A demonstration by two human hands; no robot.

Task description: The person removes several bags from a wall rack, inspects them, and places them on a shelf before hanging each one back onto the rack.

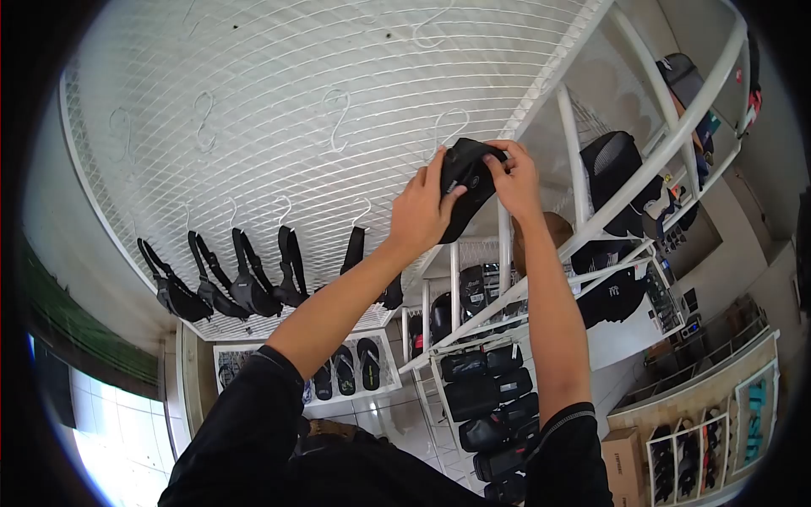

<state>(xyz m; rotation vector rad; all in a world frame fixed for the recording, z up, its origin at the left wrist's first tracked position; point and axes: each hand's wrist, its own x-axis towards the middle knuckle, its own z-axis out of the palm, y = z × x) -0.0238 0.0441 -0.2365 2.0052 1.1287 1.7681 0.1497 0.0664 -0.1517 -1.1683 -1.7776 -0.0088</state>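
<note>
A small black bag is held up at the wire grid by both hands. My left hand is closed on its left side, thumb across the front. My right hand pinches the bag's upper right part between thumb and fingers. Just above it a white S-hook hangs on the white wire grid, and the bag's top edge overlaps the lower end of the hook in this view. Lower left, several black strapped bags hang from hooks along the same grid.
More S-hooks hang on the grid. White metal rails run close on my right. Below lie a tray with flip-flops and a rack of black cases. A black cap and backpack are to the right.
</note>
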